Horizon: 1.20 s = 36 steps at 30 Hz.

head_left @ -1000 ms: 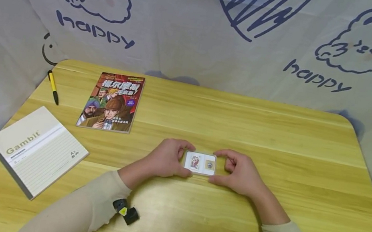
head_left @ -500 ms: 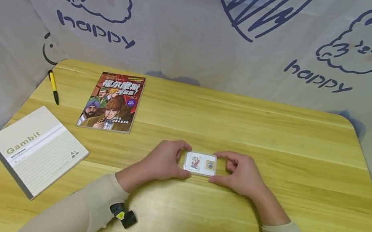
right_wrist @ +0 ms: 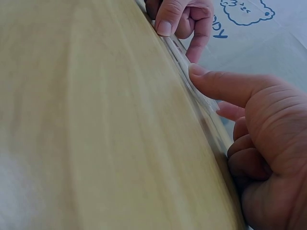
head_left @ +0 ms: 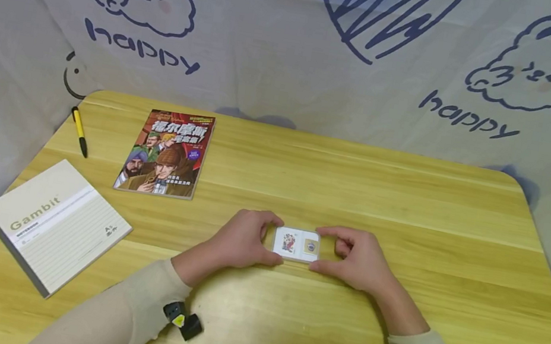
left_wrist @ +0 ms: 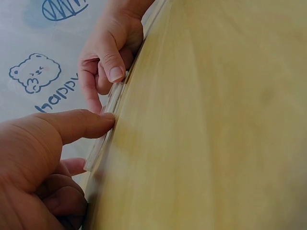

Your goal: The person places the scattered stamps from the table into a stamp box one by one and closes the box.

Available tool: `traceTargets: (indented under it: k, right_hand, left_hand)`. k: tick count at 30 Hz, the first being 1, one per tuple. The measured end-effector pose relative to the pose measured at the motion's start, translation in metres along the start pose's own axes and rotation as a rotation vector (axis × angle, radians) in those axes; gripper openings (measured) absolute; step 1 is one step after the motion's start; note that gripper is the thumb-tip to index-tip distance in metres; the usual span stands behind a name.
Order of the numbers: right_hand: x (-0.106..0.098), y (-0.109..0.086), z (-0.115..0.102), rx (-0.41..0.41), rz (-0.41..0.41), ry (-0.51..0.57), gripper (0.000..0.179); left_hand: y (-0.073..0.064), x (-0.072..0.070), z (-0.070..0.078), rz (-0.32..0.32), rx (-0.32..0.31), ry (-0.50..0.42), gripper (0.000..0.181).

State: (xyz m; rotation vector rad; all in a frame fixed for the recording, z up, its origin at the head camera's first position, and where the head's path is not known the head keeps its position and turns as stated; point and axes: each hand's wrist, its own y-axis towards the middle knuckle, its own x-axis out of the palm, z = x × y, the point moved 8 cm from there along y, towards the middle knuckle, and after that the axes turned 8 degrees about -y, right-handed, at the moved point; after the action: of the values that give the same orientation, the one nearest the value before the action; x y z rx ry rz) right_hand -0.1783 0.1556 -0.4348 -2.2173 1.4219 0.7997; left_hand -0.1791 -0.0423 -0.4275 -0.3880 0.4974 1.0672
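A small flat playing-card case (head_left: 299, 244), white with clear plastic edges, lies at the middle of the table. Through its top show a colourful joker-like figure on the left half and a tan square with a dark emblem on the right. My left hand (head_left: 245, 240) pinches its left end between thumb and index finger. At the opposite end, my right hand (head_left: 360, 260) grips it the same way, the other fingers curled under. Both wrist views show the case (left_wrist: 101, 139) edge-on, low against the tabletop, with a thumb (right_wrist: 211, 82) on its near side.
On the wooden table (head_left: 411, 205), a comic-style book (head_left: 164, 154) lies at the back left. A cream notebook (head_left: 55, 227) sits angled at the left edge, with a yellow and black pen (head_left: 79, 132) behind it. White cloth (head_left: 295, 49) with drawings hangs behind the table.
The left hand has shifted very slightly left and down at its end of the case. The right hand and the case stay nearly still.
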Motion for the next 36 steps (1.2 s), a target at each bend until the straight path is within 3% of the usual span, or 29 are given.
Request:
traceTargets:
  k: [13, 23, 36]
  right_hand:
    - [0.000, 0.007, -0.001, 0.066, -0.011, -0.056, 0.058]
    - [0.000, 0.009, 0.000, 0.095, -0.027, -0.036, 0.058]
    - [0.002, 0.011, 0.000, 0.060, -0.037, -0.044, 0.057]
  left_hand:
    - [0.003, -0.002, -0.005, -0.017, -0.058, -0.069, 0.067]
    - [0.002, 0.000, -0.003, -0.007, -0.111, -0.090, 0.067]
    - [0.000, -0.005, -0.002, -0.005, -0.089, -0.042, 0.073]
